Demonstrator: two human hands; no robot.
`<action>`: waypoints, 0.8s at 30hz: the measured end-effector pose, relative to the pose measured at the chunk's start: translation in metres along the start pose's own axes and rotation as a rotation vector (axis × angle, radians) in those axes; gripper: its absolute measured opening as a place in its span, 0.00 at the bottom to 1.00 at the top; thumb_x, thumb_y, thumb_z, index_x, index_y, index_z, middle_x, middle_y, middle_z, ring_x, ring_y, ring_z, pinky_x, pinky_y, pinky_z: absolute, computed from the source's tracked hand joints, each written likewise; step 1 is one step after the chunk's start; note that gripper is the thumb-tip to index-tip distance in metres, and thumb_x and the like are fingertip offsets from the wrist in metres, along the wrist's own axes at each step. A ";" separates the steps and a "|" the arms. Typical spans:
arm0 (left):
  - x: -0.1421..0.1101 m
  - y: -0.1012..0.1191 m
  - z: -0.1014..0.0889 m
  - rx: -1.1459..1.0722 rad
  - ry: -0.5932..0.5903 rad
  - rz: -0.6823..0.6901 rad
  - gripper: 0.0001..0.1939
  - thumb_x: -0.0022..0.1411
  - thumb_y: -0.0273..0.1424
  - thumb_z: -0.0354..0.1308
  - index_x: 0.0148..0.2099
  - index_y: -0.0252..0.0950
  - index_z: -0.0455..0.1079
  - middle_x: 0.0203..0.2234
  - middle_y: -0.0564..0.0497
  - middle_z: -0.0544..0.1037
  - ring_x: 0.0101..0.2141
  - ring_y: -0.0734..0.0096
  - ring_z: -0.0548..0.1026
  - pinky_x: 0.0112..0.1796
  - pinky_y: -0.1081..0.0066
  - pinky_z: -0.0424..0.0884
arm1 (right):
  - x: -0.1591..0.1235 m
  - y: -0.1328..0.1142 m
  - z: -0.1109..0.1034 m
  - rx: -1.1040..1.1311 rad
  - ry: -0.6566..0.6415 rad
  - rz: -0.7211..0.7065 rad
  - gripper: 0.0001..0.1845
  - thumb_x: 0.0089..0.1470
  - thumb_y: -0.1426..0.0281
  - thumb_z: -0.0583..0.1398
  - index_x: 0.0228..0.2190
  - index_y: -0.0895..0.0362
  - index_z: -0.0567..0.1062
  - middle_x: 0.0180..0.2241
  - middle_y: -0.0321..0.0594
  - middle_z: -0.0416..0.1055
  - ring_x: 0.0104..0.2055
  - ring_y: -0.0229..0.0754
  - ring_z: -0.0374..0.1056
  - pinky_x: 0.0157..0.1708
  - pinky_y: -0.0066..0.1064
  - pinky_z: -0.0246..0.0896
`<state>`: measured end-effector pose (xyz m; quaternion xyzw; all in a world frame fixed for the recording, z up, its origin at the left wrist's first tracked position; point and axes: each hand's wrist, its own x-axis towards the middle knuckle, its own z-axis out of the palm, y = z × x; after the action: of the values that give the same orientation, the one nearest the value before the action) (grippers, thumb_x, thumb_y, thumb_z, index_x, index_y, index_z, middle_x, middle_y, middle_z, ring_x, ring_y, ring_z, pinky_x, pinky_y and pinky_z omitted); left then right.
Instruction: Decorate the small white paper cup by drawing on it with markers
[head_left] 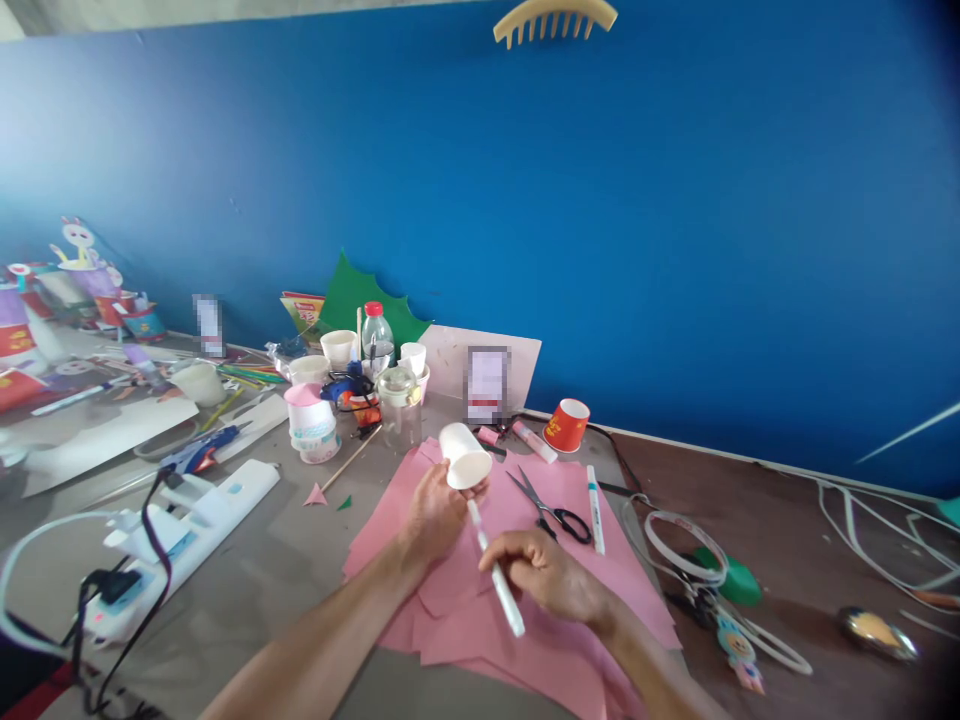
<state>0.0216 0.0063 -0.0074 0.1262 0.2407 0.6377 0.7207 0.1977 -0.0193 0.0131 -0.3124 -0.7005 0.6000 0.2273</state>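
Your right hand (544,575) is closed around a white marker (507,602), held aslant at the lower centre of the frame, its upper end close to the cup; you cannot tell from here whether the two touch. Your left hand (441,508), just above and to the left, grips a white paper cup (463,458) tipped on its side, mouth toward the lower right, near the middle of the frame. Beneath both lie overlapping sheets of pink paper (450,640) on the grey worktop (300,545). At the lower left you have a white power strip (244,497) with plugs in it. Right of centre, black-handled scissors (553,511) rest open on the paper, with a second marker (596,512) beside them. Farther back stand a red paper cup (564,432) and, left of centre, a clear jar (401,425). Behind that jar you see a red-capped bottle (377,335), then the blue wall (675,200).
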 end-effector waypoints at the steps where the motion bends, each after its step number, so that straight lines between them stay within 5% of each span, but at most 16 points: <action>1: 0.002 0.003 0.000 -0.016 0.018 0.057 0.15 0.59 0.37 0.60 0.43 0.30 0.74 0.34 0.44 0.82 0.36 0.60 0.79 0.47 0.60 0.71 | -0.001 0.000 0.004 -0.014 -0.023 -0.017 0.16 0.45 0.76 0.53 0.31 0.55 0.80 0.21 0.32 0.68 0.23 0.34 0.62 0.24 0.24 0.56; 6: 0.002 0.013 -0.002 -0.032 -0.037 -0.006 0.17 0.59 0.40 0.59 0.44 0.33 0.74 0.37 0.43 0.82 0.43 0.55 0.78 0.51 0.56 0.68 | 0.002 0.008 0.006 -0.084 0.086 -0.126 0.17 0.50 0.75 0.54 0.39 0.56 0.78 0.26 0.35 0.72 0.26 0.36 0.65 0.26 0.25 0.60; 10: -0.005 0.010 -0.001 -0.019 -0.064 -0.060 0.17 0.58 0.40 0.60 0.45 0.33 0.74 0.39 0.44 0.81 0.44 0.54 0.78 0.48 0.57 0.69 | 0.012 0.024 -0.015 -0.204 0.568 -0.140 0.17 0.53 0.71 0.54 0.43 0.58 0.75 0.29 0.40 0.75 0.29 0.41 0.70 0.30 0.30 0.65; 12: -0.011 0.005 0.000 0.013 -0.152 -0.135 0.20 0.56 0.41 0.62 0.46 0.32 0.74 0.41 0.42 0.81 0.45 0.52 0.77 0.48 0.56 0.69 | 0.014 0.029 -0.023 -0.303 0.705 -0.177 0.17 0.54 0.70 0.54 0.45 0.58 0.75 0.33 0.44 0.76 0.32 0.44 0.72 0.35 0.33 0.67; 15: -0.019 -0.003 0.003 0.146 -0.350 -0.324 0.24 0.52 0.40 0.66 0.48 0.30 0.74 0.40 0.40 0.81 0.45 0.50 0.76 0.49 0.54 0.67 | 0.014 0.030 -0.025 -0.488 0.730 -0.288 0.13 0.54 0.72 0.54 0.38 0.56 0.77 0.33 0.45 0.75 0.35 0.46 0.70 0.36 0.35 0.66; 18: -0.023 -0.008 0.005 0.289 -0.449 -0.302 0.22 0.52 0.36 0.67 0.46 0.28 0.75 0.40 0.39 0.81 0.45 0.50 0.76 0.49 0.55 0.66 | 0.012 0.025 -0.022 -0.584 0.697 -0.374 0.12 0.54 0.75 0.53 0.29 0.55 0.76 0.28 0.44 0.72 0.33 0.46 0.67 0.33 0.34 0.63; 24: -0.024 -0.005 0.009 0.366 -0.438 -0.212 0.19 0.53 0.36 0.66 0.44 0.29 0.77 0.36 0.41 0.81 0.39 0.58 0.77 0.44 0.64 0.67 | 0.012 0.019 -0.027 -0.219 0.811 -0.283 0.15 0.58 0.67 0.56 0.46 0.55 0.74 0.30 0.39 0.72 0.33 0.43 0.68 0.34 0.33 0.64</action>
<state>0.0285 -0.0172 0.0026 0.3629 0.2023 0.4624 0.7833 0.2109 0.0098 -0.0018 -0.4456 -0.6502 0.3141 0.5292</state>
